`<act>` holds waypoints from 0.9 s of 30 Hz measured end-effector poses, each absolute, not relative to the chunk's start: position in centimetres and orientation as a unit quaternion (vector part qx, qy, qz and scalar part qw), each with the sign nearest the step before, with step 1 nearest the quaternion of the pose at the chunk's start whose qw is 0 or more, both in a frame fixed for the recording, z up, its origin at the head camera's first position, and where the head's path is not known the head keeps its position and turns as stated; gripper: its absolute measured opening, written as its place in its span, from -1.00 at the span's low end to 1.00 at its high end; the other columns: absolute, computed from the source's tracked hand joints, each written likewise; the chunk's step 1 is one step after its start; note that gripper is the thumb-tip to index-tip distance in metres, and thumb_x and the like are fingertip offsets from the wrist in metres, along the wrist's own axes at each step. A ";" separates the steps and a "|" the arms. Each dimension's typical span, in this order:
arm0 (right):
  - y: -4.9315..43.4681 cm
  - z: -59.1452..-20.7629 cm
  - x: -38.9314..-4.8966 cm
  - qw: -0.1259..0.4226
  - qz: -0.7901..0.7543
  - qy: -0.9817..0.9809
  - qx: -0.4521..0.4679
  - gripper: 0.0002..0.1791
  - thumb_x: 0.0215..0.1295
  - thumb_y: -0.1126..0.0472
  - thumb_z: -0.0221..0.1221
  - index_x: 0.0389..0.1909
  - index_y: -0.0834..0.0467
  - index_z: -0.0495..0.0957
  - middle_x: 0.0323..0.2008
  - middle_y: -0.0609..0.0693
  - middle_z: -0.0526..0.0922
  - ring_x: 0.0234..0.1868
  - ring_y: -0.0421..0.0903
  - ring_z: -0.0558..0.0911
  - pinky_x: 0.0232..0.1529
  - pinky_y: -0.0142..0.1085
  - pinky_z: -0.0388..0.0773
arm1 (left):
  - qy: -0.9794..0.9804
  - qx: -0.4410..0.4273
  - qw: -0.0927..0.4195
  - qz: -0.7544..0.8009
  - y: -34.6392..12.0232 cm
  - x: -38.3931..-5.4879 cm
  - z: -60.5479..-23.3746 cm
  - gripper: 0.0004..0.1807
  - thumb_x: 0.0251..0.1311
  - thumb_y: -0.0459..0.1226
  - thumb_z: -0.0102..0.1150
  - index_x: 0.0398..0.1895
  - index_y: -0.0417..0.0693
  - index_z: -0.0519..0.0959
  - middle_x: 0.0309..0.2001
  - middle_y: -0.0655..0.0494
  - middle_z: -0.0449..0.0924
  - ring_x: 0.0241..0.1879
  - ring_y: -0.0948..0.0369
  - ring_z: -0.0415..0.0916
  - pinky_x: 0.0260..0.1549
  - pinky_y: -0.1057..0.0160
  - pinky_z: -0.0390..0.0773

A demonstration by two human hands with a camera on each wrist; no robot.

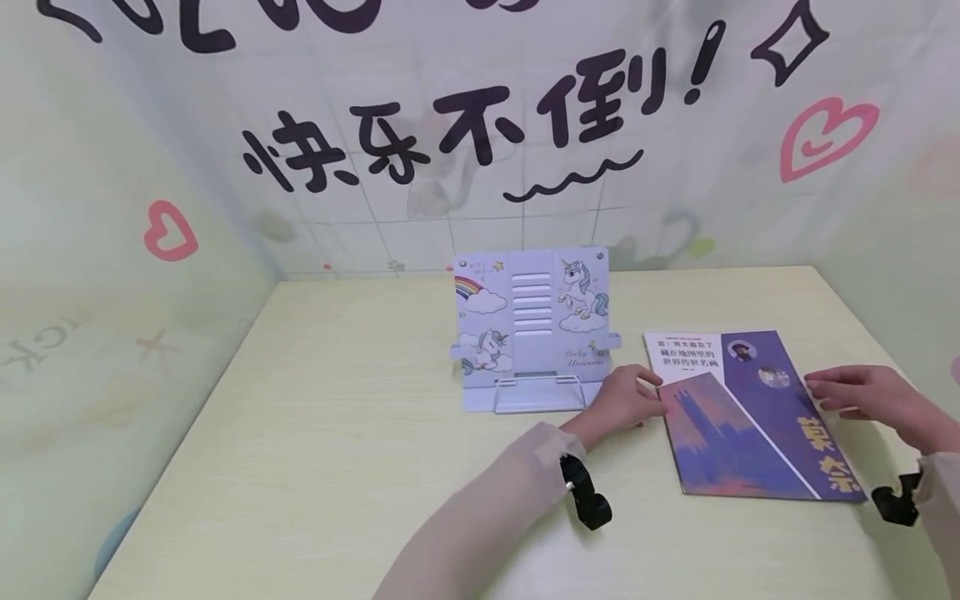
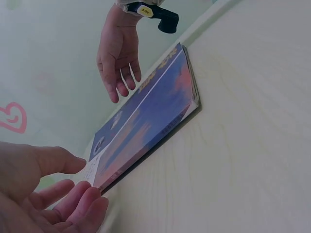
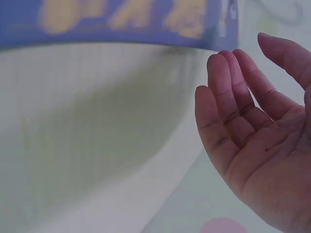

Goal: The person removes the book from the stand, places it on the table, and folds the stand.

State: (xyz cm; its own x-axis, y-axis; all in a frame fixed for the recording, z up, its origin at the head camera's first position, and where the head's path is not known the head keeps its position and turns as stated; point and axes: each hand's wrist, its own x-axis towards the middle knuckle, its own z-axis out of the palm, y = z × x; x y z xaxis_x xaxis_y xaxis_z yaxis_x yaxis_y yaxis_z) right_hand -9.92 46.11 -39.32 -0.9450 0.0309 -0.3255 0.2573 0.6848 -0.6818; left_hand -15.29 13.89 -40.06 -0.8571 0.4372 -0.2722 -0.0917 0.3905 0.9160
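Note:
A blue and purple paperback book (image 1: 750, 425) with a white upper corner and yellow lettering lies flat on the right part of the table. My left hand (image 1: 624, 397) is at its left edge. In the left wrist view, the fingertips (image 2: 92, 206) of that hand are right at the book's corner, and the thumb is held apart above them. On the opposite side, my right hand (image 1: 870, 395) has its fingers extended at the book's right edge. The right wrist view has this hand (image 3: 262, 131) palm up to the camera, with nothing in the palm.
Behind and left of the book stands a lilac unicorn book stand (image 1: 532, 325) with a wire ledge (image 1: 538, 408) at its front. The pale wooden table (image 1: 315, 433) is bordered by printed curtains (image 1: 420, 225) at the back and sides.

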 end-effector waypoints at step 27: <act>29.8 -32.1 -16.8 0.073 -0.370 0.917 -0.128 -0.61 0.28 0.12 0.11 0.01 0.30 0.47 -0.29 0.11 0.60 -0.31 -0.10 0.57 -0.30 -0.30 0.52 | 0.794 0.147 0.198 0.555 3.9 -17.7 -34.7 -0.68 0.06 -0.34 0.26 -0.06 -0.12 0.56 -0.38 0.15 0.53 -0.41 0.22 0.50 -0.48 0.29 0.56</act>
